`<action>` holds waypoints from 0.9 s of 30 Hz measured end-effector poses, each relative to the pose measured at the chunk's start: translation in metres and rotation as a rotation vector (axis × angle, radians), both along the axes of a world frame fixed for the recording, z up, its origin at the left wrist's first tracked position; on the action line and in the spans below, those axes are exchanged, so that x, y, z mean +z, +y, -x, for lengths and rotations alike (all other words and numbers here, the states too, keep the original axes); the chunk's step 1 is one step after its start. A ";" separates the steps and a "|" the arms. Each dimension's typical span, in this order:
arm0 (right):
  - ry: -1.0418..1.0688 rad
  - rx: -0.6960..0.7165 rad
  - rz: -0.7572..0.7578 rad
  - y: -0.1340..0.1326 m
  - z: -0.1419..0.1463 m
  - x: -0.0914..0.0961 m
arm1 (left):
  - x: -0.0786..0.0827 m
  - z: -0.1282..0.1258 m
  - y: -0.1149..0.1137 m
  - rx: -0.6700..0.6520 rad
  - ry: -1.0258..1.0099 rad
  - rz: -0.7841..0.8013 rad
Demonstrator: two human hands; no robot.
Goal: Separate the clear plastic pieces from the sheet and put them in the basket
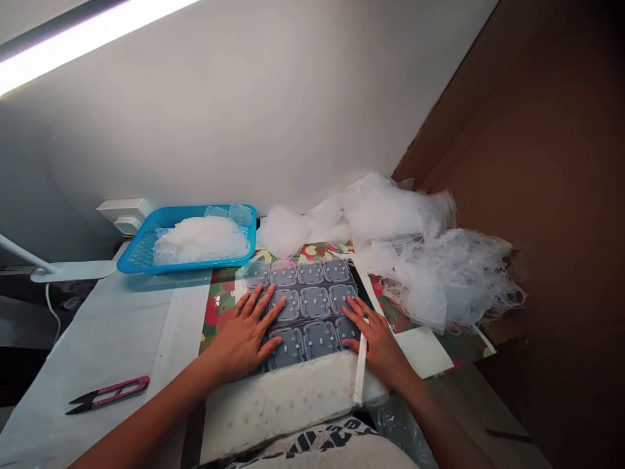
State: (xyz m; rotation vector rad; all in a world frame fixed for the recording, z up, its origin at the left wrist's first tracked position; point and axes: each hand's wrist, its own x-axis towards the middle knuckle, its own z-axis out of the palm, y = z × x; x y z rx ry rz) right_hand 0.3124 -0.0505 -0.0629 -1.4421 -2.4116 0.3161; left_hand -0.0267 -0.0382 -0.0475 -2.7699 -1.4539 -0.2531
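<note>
Two bare hands lay flat on the grey sheet [314, 303], a panel moulded in rows of rounded-square shapes with small raised nubs, under what looked like a clear, glossy film. The left hand [247, 335] was spread wide at its left edge, fingers splayed; the right hand [375, 335], also open, rested fingertips on the right edge. Neither gripped anything. A narrow white strip [360, 371] ran beside the right thumb (whether the hand touched it, I could not tell). Nearest the body, a soft, dimpled white pad [288, 397] bordered the sheet. Beyond lay a camouflage-patterned cover [222, 303] and a blue plastic basket [142, 246], its wall perforated, heaped with thin translucent pieces [202, 241]. To the right sprawled a bigger pile [449, 273] — filmy, frilled, full of loops. Pink-handled snips [114, 393] with dark, pointed blades lay far left.
</note>
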 end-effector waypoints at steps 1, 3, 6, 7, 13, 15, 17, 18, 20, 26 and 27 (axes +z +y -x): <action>-0.008 -0.007 0.004 -0.003 0.000 0.000 | 0.000 0.000 -0.001 -0.002 0.003 0.002; -0.019 -0.012 0.009 -0.008 -0.001 0.000 | 0.001 0.000 -0.002 -0.003 0.015 0.008; -0.028 -0.020 0.003 -0.014 -0.003 -0.001 | 0.000 -0.002 -0.006 -0.001 0.032 0.003; -0.029 -0.022 0.000 -0.015 -0.003 -0.002 | -0.002 -0.003 -0.009 0.003 0.035 -0.005; -0.004 -0.030 -0.020 -0.020 -0.008 -0.011 | -0.009 -0.011 -0.023 0.062 0.047 -0.032; 0.017 -0.035 -0.029 -0.016 -0.009 -0.012 | -0.007 -0.009 -0.022 0.053 0.042 -0.007; 0.052 -0.025 -0.037 -0.009 -0.009 -0.010 | -0.003 -0.004 -0.016 0.032 0.027 0.021; 0.073 -0.014 -0.037 -0.004 -0.008 -0.008 | -0.002 -0.002 -0.012 0.020 0.020 0.036; 0.111 0.012 -0.028 0.008 -0.005 -0.004 | 0.001 0.003 0.002 0.004 0.014 0.061; 0.163 -0.016 -0.009 0.037 0.015 0.005 | 0.009 0.011 0.051 0.046 0.045 0.114; 0.184 -0.022 -0.011 0.038 0.018 0.006 | 0.012 0.011 0.056 0.045 0.041 0.099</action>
